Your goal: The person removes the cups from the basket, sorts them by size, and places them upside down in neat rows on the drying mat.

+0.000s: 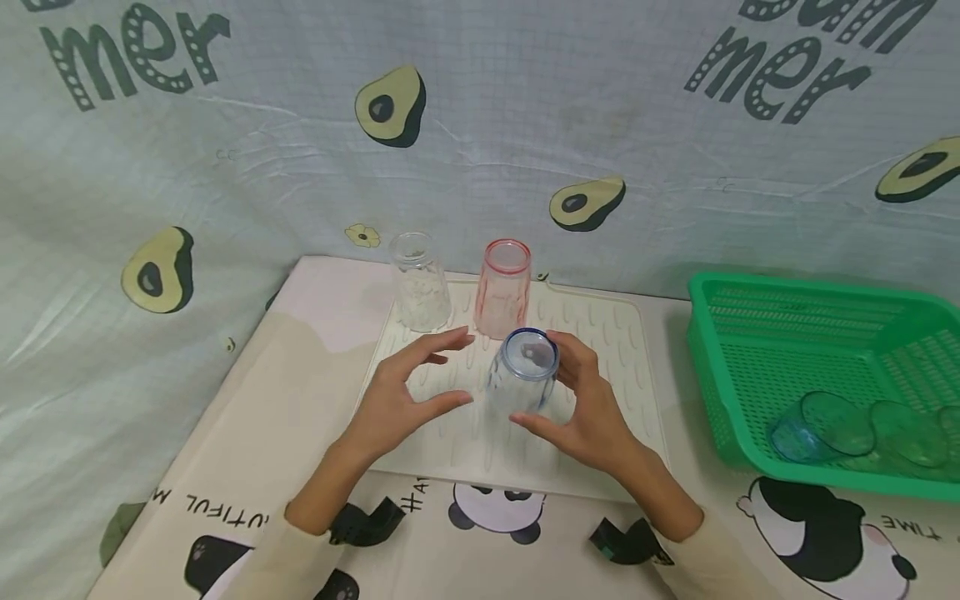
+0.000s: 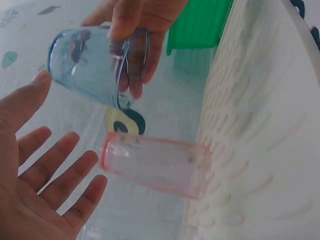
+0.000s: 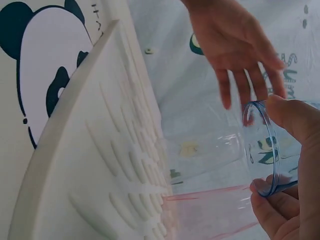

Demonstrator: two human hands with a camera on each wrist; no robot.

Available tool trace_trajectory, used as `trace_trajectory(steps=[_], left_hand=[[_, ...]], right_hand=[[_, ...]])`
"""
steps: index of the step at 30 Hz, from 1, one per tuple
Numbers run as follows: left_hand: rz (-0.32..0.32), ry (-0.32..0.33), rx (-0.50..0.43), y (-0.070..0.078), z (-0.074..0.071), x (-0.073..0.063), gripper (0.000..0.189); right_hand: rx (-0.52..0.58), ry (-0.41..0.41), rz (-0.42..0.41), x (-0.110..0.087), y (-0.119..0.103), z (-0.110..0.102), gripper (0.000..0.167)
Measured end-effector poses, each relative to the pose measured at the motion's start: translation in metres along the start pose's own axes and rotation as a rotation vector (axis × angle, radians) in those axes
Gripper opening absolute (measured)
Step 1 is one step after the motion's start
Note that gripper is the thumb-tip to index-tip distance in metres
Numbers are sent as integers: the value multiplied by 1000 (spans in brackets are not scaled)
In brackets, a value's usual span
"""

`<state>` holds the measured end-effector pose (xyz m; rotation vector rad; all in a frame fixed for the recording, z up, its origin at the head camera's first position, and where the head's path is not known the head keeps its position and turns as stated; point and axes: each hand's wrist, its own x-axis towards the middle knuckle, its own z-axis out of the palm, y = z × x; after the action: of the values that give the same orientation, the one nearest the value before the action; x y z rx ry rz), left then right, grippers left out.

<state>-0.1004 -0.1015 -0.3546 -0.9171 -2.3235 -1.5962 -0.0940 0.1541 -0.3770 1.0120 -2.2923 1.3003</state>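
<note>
My right hand (image 1: 592, 408) grips a blue-tinted drinking glass (image 1: 525, 367) near its lower rim, thumb on one side and fingers on the other. The glass is bottom up and hangs over a cream ribbed drying mat (image 1: 450, 450); its mouth faces the mat in the left wrist view. To its left, my left hand (image 1: 397, 400) has its fingers spread and holds nothing, a gap away from the glass. Behind them a pink-tinted glass (image 1: 501, 292) and a clear glass (image 1: 420, 292) stand upside down on the mat. The pink one also shows in the left wrist view (image 2: 155, 165).
At the right stands a green plastic basket (image 1: 708, 367) with several glasses (image 1: 821, 429) lying along its near side. A patterned cloth (image 1: 315, 333) covers the table, and a hanging sheet with avocado prints (image 1: 480, 142) closes off the back.
</note>
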Motion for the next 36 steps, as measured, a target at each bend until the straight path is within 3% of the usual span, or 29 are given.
trace_trajectory(steps=[8, 12, 19, 24, 29, 36], left_hand=[[-90, 26, 196, -21, -43, -29, 64], [-157, 10, 295, -32, -59, -43, 65], [-314, -117, 333, -54, -86, -63, 73], [-411, -220, 325, -69, -96, -72, 82], [-378, -196, 295, -85, -97, -82, 79], [-228, -224, 336, -99, -97, -86, 70]], right_hand=[[1, 22, 38, 10, -4, 9, 106], [12, 31, 50, 19, -6, 19, 106], [73, 35, 49, 32, -7, 40, 103], [122, 42, 14, 41, -5, 58, 102], [136, 42, 23, 45, -3, 74, 103], [121, 33, 77, 50, 2, 92, 101]])
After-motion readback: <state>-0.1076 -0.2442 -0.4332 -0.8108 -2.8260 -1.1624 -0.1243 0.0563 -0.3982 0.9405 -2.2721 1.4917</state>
